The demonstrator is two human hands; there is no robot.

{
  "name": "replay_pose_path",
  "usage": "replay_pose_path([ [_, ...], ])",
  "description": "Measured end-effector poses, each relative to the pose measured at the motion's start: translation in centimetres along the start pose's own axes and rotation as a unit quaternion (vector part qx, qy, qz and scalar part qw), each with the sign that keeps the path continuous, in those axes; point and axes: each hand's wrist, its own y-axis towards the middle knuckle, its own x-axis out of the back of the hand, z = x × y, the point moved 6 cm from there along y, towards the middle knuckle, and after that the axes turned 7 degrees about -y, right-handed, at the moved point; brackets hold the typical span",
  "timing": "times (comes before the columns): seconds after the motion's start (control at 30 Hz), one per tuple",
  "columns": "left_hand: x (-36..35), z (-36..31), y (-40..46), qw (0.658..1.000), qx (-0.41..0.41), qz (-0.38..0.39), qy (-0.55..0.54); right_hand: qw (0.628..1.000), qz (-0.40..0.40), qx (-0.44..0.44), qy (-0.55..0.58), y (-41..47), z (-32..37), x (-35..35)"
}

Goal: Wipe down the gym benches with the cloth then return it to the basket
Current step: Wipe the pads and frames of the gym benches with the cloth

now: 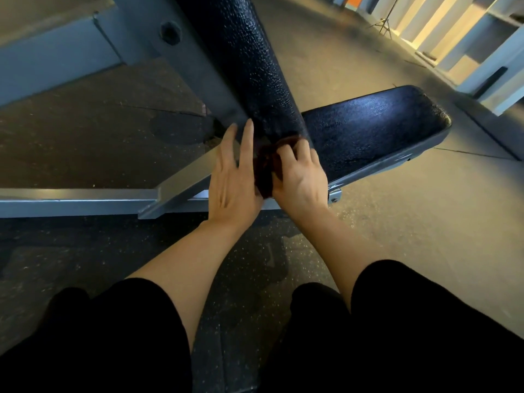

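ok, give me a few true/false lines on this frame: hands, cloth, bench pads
1. The right hand holds a dark cloth at the lower end of the back pad. True.
2. The left hand is balled in a fist. False: its fingers lie straight beside the cloth.
3. The cloth lies in a basket. False: it is in the right hand's grip at the pad; no basket is in view.
4. The seat pad sits right of the back pad. True.
5. Both pads are red. False: both are black.

speckled rubber floor [397, 222], tripod [383, 24] far bk
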Motion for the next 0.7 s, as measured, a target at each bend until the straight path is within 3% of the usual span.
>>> replay_pose_path([
  [0.07,0.3,-0.2,0.0,1.0,0.004,-0.007,0.0,0.999,-0.03,-0.004,-0.025,-0.3,0.0,0.6],
  [0.2,1.5,0.0,0.0,0.996,-0.007,-0.081,-0.022,0.968,-0.231,0.099,0.003,0.7,2.9,5.3],
  [0.27,2.1,0.2,0.1,0.994,0.003,-0.109,-0.029,0.955,-0.263,0.135,0.026,1.6,3.9,6.3],
  [0.43,2.2,0.4,0.4,0.997,0.005,-0.076,-0.019,0.972,-0.174,0.159,0.01,2.5,2.4,2.9],
  [0.53,1.4,0.3,0.3,0.999,0.007,-0.033,-0.005,0.999,-0.019,0.036,0.024,-0.4,-1.3,-1.8],
  [0.57,1.1,0.2,0.3,1.0,0.009,-0.026,-0.004,1.0,0.001,-0.003,0.025,-1.4,-2.6,-2.5],
  [0.63,0.7,0.0,0.3,1.0,0.007,-0.019,-0.005,0.999,-0.03,-0.016,0.017,-1.9,-3.4,-1.6],
  [0.7,0.4,0.0,0.2,0.999,0.008,-0.024,-0.02,0.992,-0.118,0.021,0.039,-0.8,-1.6,1.4],
])
